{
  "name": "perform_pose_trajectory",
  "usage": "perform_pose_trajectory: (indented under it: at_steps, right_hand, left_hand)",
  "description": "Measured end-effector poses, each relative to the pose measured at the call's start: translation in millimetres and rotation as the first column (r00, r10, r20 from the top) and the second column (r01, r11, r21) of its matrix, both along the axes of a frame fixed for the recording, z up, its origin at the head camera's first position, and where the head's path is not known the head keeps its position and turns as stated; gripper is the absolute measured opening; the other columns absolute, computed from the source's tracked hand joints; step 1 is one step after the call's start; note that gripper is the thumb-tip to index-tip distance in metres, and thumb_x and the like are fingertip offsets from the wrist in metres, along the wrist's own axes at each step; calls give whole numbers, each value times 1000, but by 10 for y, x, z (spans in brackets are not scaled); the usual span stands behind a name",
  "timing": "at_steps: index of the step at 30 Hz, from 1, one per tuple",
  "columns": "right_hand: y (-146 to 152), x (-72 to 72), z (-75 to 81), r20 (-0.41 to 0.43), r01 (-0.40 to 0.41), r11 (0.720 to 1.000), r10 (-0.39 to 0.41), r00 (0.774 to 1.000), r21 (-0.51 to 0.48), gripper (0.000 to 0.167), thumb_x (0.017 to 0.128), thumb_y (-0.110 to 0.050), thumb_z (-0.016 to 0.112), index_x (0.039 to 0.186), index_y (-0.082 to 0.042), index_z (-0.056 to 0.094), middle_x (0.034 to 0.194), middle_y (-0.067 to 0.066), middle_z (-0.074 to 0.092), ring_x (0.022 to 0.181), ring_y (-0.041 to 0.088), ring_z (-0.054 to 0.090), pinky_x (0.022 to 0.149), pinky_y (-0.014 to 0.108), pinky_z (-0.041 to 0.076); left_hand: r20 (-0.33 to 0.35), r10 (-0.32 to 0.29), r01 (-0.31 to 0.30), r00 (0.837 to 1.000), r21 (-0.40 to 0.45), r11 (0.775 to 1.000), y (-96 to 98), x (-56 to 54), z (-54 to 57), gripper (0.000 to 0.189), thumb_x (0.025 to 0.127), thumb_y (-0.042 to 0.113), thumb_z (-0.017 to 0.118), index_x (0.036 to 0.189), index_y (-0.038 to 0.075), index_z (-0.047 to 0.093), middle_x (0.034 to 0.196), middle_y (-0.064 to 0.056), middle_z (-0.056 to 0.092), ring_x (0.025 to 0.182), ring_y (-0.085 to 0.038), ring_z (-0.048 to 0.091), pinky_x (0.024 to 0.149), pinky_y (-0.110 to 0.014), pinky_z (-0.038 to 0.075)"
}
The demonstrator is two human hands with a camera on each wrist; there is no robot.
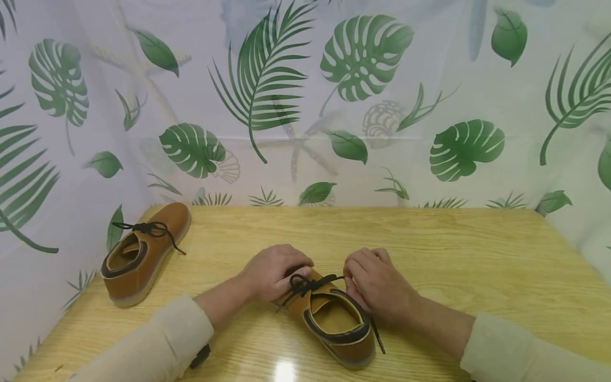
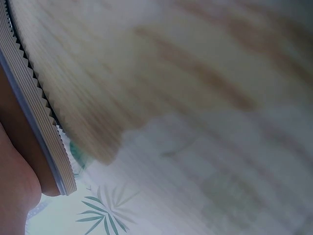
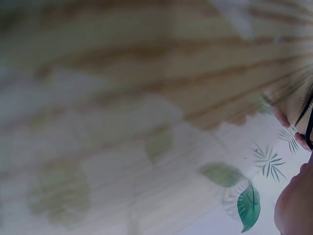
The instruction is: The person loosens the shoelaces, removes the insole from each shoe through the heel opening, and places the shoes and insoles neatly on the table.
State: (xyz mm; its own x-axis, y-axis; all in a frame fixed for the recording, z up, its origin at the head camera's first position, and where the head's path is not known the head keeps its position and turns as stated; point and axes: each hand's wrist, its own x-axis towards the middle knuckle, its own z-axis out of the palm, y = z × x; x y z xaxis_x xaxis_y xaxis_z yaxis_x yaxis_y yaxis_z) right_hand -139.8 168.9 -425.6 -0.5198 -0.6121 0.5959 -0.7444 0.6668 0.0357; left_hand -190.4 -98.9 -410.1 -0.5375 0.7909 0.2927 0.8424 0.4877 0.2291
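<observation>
A brown lace-up shoe (image 1: 355, 354) with a dark padded collar sits on the table, heel towards me and toe pointing away to the left. My left hand (image 1: 277, 271) grips its toe end, covering most of the front. Black shoelaces (image 1: 312, 284) are tied over the tongue, with a loop on the left side. At the right of the shoe, my right hand (image 1: 379, 285) pinches the lace that runs out from the knot, and a loose lace end hangs below the fingers. In the left wrist view, the ridged sole (image 2: 46, 127) shows beside the hand.
A matching brown shoe (image 1: 177, 218), its black laces tied in a bow, stands at the table's left edge. The wood-grain table (image 1: 453, 244) meets a leaf-printed curtain (image 1: 296, 106) at the back and both sides.
</observation>
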Motion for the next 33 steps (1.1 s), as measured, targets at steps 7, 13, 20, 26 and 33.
perform_pose_trajectory:
  at_steps: [7, 13, 20, 26, 33]
  right_hand:
    - [15, 8, -1, -11, 0, 1000, 0, 1000, -10, 4, 84, -10, 52, 83, -14, 52, 90, 0, 55, 86, 16, 50, 77, 35, 36]
    - [9, -8, 2, -60, -16, 999, 14, 998, -32, 5, 82, -10, 56, 84, -13, 53, 90, 0, 56, 85, 16, 51, 75, 36, 38]
    - [0, -13, 16, -58, -14, 999, 11, 998, -41, 9, 79, -10, 63, 85, -12, 56, 91, 1, 57, 86, 17, 54, 75, 37, 39]
    - [5, -12, 12, -45, -30, 998, 28, 999, -58, 8, 79, -9, 62, 83, -13, 56, 89, 0, 58, 85, 16, 55, 76, 37, 40]
    - [8, 8, 30, -26, -67, 994, 65, 998, -89, 16, 80, -8, 73, 86, -14, 60, 83, -5, 60, 79, 11, 54, 74, 34, 42]
  left_hand:
    - [9, 2, -2, 1000, 0, 1000, 10, 8, -9, 36, 102, 33, 47, 116, 13, 73, 113, 1, 74, 107, -16, 67, 95, -34, 53]
    - [5, 0, 0, 1000, 3, 1000, 6, 3, -8, 37, 103, 34, 46, 116, 13, 73, 112, 1, 74, 107, -17, 68, 95, -34, 53]
    - [10, 4, -4, 1000, 2, 1000, 2, 8, 3, 38, 103, 34, 45, 117, 13, 73, 113, 1, 74, 107, -17, 67, 95, -34, 53]
    - [18, 10, -10, 1000, 3, 1000, -1, 15, -4, 36, 102, 33, 47, 116, 13, 73, 113, 1, 74, 108, -17, 67, 96, -34, 52]
    - [6, 2, -2, 1000, 6, 1000, 9, 2, -25, 36, 103, 32, 45, 116, 13, 73, 112, 1, 74, 107, -16, 67, 95, -34, 53]
